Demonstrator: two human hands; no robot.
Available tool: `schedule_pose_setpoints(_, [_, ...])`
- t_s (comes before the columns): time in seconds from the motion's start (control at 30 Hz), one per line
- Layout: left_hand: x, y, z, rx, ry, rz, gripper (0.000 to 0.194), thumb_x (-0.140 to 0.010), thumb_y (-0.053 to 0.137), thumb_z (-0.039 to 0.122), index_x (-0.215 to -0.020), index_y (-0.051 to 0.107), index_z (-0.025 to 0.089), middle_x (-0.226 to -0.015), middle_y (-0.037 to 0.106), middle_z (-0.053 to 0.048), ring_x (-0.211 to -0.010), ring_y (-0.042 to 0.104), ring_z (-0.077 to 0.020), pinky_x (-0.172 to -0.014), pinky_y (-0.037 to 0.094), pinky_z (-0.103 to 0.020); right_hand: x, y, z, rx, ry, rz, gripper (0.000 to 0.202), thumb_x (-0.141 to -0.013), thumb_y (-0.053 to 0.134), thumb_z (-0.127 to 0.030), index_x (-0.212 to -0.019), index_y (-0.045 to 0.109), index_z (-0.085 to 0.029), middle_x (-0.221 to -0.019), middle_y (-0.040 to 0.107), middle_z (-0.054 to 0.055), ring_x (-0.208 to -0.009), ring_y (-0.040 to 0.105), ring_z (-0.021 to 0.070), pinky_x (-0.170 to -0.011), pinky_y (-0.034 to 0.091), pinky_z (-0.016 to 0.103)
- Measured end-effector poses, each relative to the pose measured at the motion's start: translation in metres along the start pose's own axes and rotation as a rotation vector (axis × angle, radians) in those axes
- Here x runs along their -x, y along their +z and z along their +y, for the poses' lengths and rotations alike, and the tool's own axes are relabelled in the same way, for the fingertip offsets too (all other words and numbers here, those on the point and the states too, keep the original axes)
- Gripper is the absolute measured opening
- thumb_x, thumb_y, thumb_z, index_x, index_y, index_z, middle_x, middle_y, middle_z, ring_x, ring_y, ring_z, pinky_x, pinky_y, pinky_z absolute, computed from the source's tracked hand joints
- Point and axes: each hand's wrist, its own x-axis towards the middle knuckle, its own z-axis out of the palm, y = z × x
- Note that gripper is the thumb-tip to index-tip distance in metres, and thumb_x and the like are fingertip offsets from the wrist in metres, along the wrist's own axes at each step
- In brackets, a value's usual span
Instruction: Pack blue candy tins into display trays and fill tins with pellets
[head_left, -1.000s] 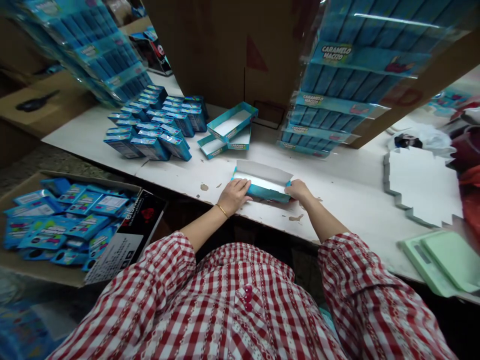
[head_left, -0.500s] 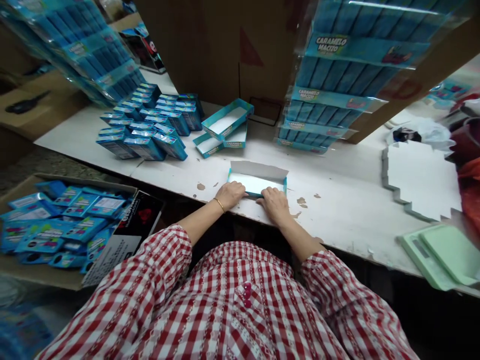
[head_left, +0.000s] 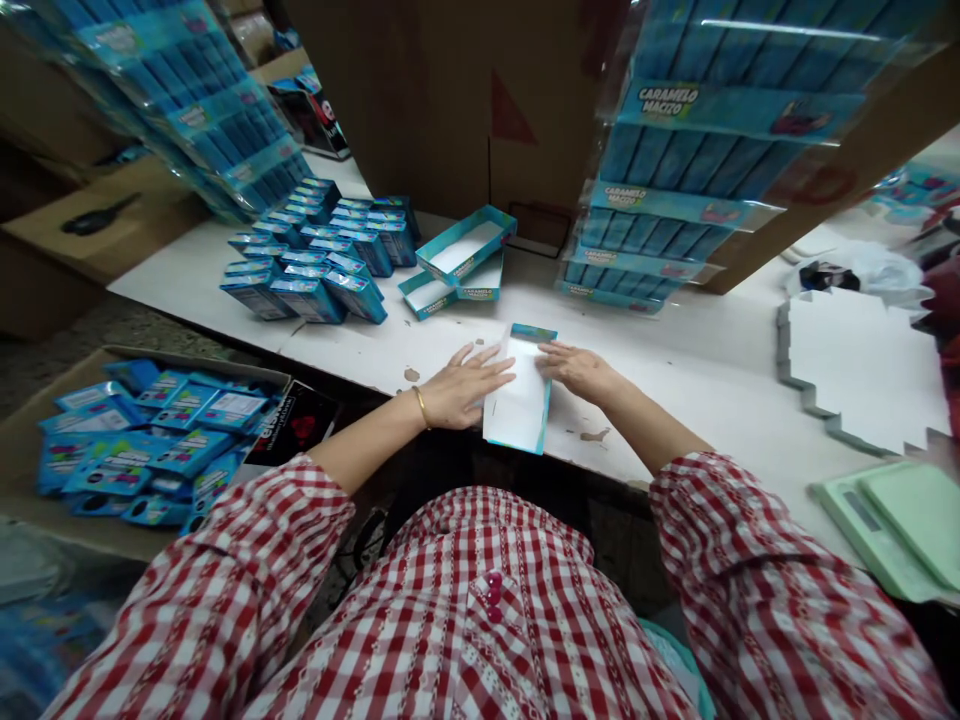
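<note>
A partly folded cardboard tray (head_left: 517,400), white inside with blue edges, lies lengthwise toward me at the table's front edge. Its far end stands up blue, and its near end reaches the edge. My left hand (head_left: 465,388), with a gold bangle at the wrist, lies over the tray's left side, fingers spread and stretched out across it. At the right side my right hand (head_left: 577,370) has its fingertips over the wall near the far end, gripping it. The right thumb is mostly hidden.
Folded blue trays (head_left: 465,245) are piled behind. Small blue boxes (head_left: 322,255) stand in rows at left. Wrapped packs (head_left: 660,200) rise at right rear. Flat cardboard blanks (head_left: 859,365) and a green scale (head_left: 892,520) sit right. An open carton (head_left: 112,355) holds more boxes.
The tray has turned from lying crosswise to pointing toward me. Both hands have left its near wall; the left now lies over the left side, the right at the right wall.
</note>
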Motion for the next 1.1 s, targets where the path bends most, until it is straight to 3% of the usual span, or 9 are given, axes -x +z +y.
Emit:
schedule_pose_setpoints(0.13, [-0.025,0.025,-0.007,-0.065,-0.025,0.005,0.019,-0.084,0.046,0.019,-0.095,0.062,0.017,-0.097,0.066,-0.008,-0.103,0.054,-0.0213,-0.099,0.031,-0.042,0.020,-0.006,-0.027,0.133,0.022,0.283,0.043,-0.083,0.035,-0.007,-0.120,0.054,-0.018,-0.137,0.044,0.007,-0.128,0.035,0.0209,-0.105,0.029,0.046])
schedule_pose_setpoints(0.2, [-0.042,0.036,-0.004,-0.045,-0.098,0.028,0.020,-0.087,0.046,0.029,-0.084,0.062,0.016,-0.085,0.065,-0.008,-0.090,0.057,-0.0207,-0.084,0.041,-0.035,0.040,0.006,-0.052,0.178,0.097,0.479,0.040,-0.088,0.034,-0.015,-0.124,0.051,-0.019,-0.133,0.048,0.009,-0.123,0.041,0.0225,-0.101,0.035,0.044])
schedule_pose_setpoints(0.27, [-0.056,0.044,-0.001,0.035,-0.183,0.034,0.021,-0.086,0.048,0.035,-0.087,0.060,0.017,-0.083,0.064,-0.006,-0.083,0.058,-0.0196,-0.073,0.043,-0.030,0.055,0.027,-0.073,0.186,0.125,0.534,0.038,-0.089,0.036,-0.022,-0.125,0.049,-0.019,-0.126,0.053,0.011,-0.116,0.046,0.0227,-0.098,0.038,0.041])
schedule_pose_setpoints(0.37, [-0.065,0.050,0.005,0.157,-0.274,0.019,0.023,-0.086,0.049,0.037,-0.097,0.056,0.018,-0.083,0.064,-0.003,-0.079,0.057,-0.0174,-0.068,0.042,-0.028,0.056,0.065,-0.083,0.223,0.195,0.493,0.037,-0.086,0.045,-0.024,-0.121,0.051,-0.015,-0.118,0.056,0.014,-0.108,0.049,0.0250,-0.091,0.041,0.040])
schedule_pose_setpoints(0.53, [-0.027,0.059,0.013,-0.144,-0.372,0.285,0.034,-0.083,0.052,0.040,-0.104,0.053,0.014,-0.107,0.057,-0.013,-0.099,0.049,-0.0266,-0.083,0.038,-0.039,0.036,0.099,-0.059,0.293,0.284,0.456,0.025,-0.083,0.054,-0.026,-0.105,0.057,-0.014,-0.107,0.058,0.012,-0.096,0.050,0.0242,-0.081,0.039,0.035])
schedule_pose_setpoints(0.67, [0.003,0.071,0.003,-0.226,-0.402,0.150,0.018,-0.085,0.050,0.029,-0.087,0.057,0.013,-0.088,0.058,-0.012,-0.084,0.051,-0.0248,-0.072,0.040,-0.037,0.032,0.097,-0.050,0.406,0.260,0.338,0.020,-0.084,0.054,-0.034,-0.091,0.059,-0.017,-0.093,0.061,0.010,-0.083,0.051,0.0220,-0.072,0.035,0.033])
schedule_pose_setpoints(0.8, [0.003,0.075,-0.005,-0.153,-0.369,0.053,0.022,-0.087,0.047,0.029,-0.080,0.059,0.011,-0.080,0.058,-0.012,-0.080,0.052,-0.0238,-0.066,0.041,-0.035,0.028,0.085,-0.050,0.434,0.236,0.220,0.022,-0.086,0.049,-0.038,-0.084,0.058,-0.018,-0.084,0.060,0.008,-0.080,0.053,0.0199,-0.068,0.033,0.030])
schedule_pose_setpoints(1.0, [-0.004,0.066,0.025,-0.100,-0.439,-0.021,0.030,-0.088,0.045,0.036,-0.083,0.062,0.011,-0.083,0.062,-0.011,-0.082,0.057,-0.0237,-0.067,0.039,-0.034,0.029,0.063,-0.036,0.394,0.123,0.078,0.024,-0.087,0.048,-0.040,-0.080,0.059,-0.020,-0.083,0.063,0.004,-0.079,0.056,0.0181,-0.062,0.033,0.028])
schedule_pose_setpoints(1.1, [-0.004,0.057,0.032,-0.095,-0.483,0.002,0.035,-0.088,0.044,0.040,-0.079,0.063,0.011,-0.083,0.063,-0.012,-0.083,0.058,-0.0238,-0.068,0.038,-0.035,0.022,0.057,-0.029,0.400,0.031,0.088,0.026,-0.088,0.045,-0.037,-0.079,0.060,-0.018,-0.080,0.063,0.006,-0.078,0.056,0.0186,-0.064,0.034,0.029])
